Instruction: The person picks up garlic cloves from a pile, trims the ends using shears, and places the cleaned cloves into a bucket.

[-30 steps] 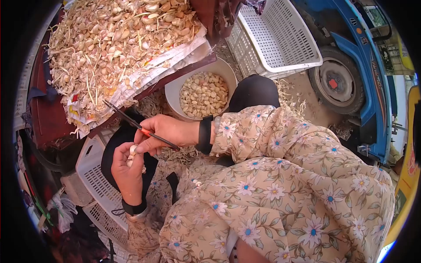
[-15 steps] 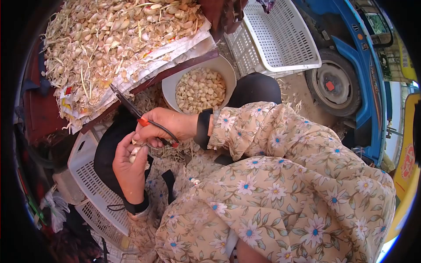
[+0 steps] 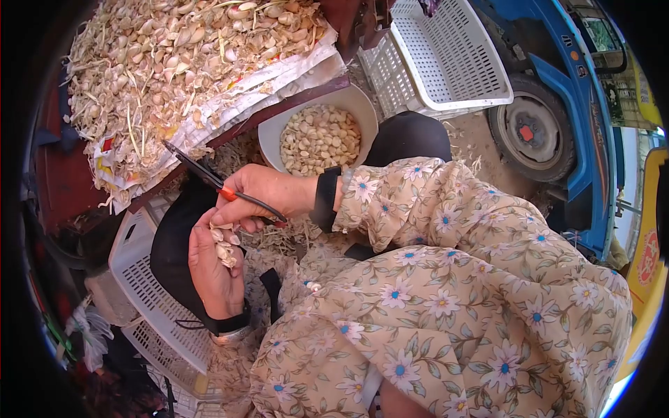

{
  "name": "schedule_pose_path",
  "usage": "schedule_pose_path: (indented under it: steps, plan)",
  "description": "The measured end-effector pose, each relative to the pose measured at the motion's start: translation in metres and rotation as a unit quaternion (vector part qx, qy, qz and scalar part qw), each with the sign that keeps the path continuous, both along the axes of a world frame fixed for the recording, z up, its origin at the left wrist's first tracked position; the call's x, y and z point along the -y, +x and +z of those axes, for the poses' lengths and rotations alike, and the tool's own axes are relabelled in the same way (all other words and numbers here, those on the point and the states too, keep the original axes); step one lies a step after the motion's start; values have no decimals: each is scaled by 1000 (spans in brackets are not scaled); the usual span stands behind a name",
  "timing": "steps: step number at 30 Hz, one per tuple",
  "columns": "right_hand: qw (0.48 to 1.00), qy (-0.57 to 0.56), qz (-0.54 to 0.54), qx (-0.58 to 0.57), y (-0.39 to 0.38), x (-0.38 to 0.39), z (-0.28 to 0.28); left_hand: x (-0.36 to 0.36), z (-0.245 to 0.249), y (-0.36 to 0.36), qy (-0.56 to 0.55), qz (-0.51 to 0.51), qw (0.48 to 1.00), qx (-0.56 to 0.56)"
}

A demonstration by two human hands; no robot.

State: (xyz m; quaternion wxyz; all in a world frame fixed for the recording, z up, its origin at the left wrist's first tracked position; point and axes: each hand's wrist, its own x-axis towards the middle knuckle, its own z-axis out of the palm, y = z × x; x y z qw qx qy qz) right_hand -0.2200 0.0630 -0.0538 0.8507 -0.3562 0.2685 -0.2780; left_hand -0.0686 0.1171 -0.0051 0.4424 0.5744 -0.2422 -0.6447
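Observation:
My left hand [image 3: 216, 268] is cupped, palm up, around several pale garlic cloves [image 3: 224, 247] with bits of loose skin. My right hand [image 3: 270, 194] is just above it, its fingers touching or almost touching the cloves at the left fingertips. In the right hand is a pair of scissors [image 3: 198, 168] with dark blades and red-and-black handles. The blades point up and left, away from the cloves. Beyond the right wrist stands a white tub [image 3: 268, 143] part-filled with peeled garlic cloves [image 3: 319, 141].
A heap of unpeeled garlic cloves and dry skins [image 3: 181, 63] covers the white sheet [image 3: 279, 87] on a dark red table at upper left. White plastic crates stand at upper right [image 3: 456, 56] and lower left [image 3: 150, 272]. A blue vehicle's wheel [image 3: 533, 129] is at right.
My left hand has turned its palm upward, so more of the cloves show. The scissors have shifted slightly left and down at the tip. The view has moved a little.

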Motion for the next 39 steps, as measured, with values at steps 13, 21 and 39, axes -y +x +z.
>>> schedule_pose_path:
  steps: [13,21,39]
  plan:
    - [1000,-7,-3,-13,-1,0,-3,-1,2,-8,-2,-29,1000,3]
    - [818,-473,-178,-275,-7,2,-2,11,10,11,-52,73,996,-27]
    - [761,-500,-130,-393,-10,-7,-7,11,19,1,-41,155,985,-65]
